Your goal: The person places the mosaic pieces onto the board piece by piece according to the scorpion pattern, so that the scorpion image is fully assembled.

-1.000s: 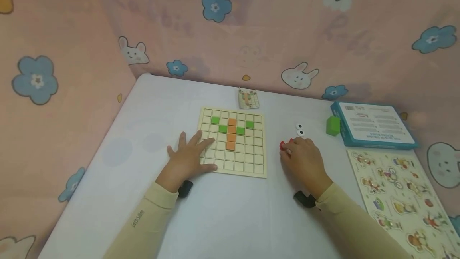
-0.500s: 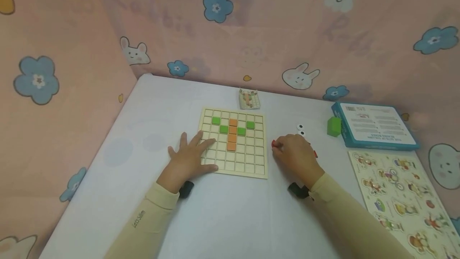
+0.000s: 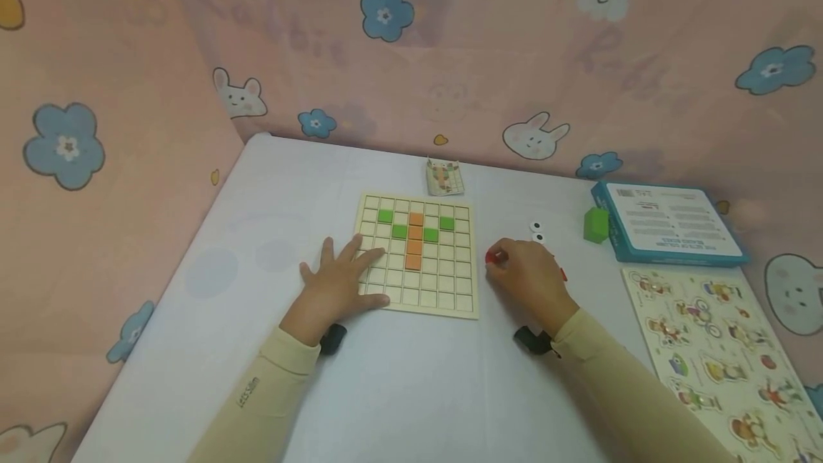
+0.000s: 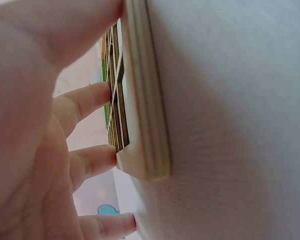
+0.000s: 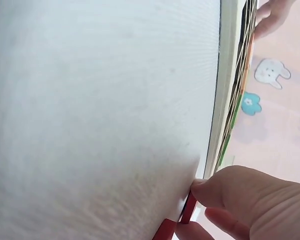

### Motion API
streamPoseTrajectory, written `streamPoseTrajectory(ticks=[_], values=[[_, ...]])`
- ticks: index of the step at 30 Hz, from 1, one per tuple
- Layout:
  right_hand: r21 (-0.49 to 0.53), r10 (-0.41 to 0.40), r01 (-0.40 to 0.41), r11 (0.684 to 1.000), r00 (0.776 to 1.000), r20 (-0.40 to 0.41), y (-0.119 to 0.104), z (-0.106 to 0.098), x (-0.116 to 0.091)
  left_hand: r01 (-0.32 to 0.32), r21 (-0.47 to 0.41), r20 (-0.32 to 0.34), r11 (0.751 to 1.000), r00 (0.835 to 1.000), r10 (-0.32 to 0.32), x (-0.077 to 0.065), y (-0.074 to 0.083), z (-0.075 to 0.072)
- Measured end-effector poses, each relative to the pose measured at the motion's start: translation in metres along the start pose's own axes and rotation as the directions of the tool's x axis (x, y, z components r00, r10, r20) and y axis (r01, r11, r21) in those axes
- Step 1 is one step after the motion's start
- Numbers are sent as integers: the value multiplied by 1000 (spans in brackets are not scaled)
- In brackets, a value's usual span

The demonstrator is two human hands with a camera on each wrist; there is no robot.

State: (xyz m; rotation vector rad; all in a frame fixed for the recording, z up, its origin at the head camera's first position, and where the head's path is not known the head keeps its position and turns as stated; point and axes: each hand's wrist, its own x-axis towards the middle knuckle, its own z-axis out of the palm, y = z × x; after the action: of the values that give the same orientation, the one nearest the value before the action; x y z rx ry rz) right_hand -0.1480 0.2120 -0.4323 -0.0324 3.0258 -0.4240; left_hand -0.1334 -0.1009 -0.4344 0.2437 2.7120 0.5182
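Observation:
A wooden grid board (image 3: 456,284) lies on the white table, with orange tiles (image 3: 414,247) in a column and several green tiles (image 3: 446,223) set in it. My left hand (image 3: 334,281) rests spread over the board's left edge, and in the left wrist view its straight fingertips (image 4: 102,92) touch the rim. Right of the board, my right hand (image 3: 534,277) pinches a small red tile (image 5: 189,206) between thumb and fingers, close to the table. Another red piece (image 5: 165,230) shows by the fingers in the right wrist view. Red pieces (image 3: 564,274) lie partly hidden behind that hand.
Two white eye discs (image 3: 537,231) lie beyond the right hand. Farther right are a green block (image 3: 596,226), a teal-edged box (image 3: 675,223) and a sticker-like picture board (image 3: 714,349). A small pattern card (image 3: 444,177) stands behind the grid board, near the fabric backdrop (image 3: 450,56).
My right hand has moved left, nearer the board, with a red tile in its fingertips, baring red pieces on its right. My left hand stays in place.

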Motion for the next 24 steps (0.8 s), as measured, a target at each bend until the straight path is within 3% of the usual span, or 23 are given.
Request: streamPoseTrajectory(ticks=[6,12,19,24], values=[[6,-71,71,997,997,-10,-11,-5,5,-5,2,-2,1000,1000,5,0,0,0],[27,-205,204,979,978,30,-58,-8,18,-4,2,0,1000,1000,4,-1,-1,-1],[-32,-457,456,889,889,-13,-102,9,33,-5,4,7,1000,1000,5,0,-3,-1],[-114,-539,534,838,842,-14,-115,16,37,-2,23,7,1000,1000,2,1,-3,0]])
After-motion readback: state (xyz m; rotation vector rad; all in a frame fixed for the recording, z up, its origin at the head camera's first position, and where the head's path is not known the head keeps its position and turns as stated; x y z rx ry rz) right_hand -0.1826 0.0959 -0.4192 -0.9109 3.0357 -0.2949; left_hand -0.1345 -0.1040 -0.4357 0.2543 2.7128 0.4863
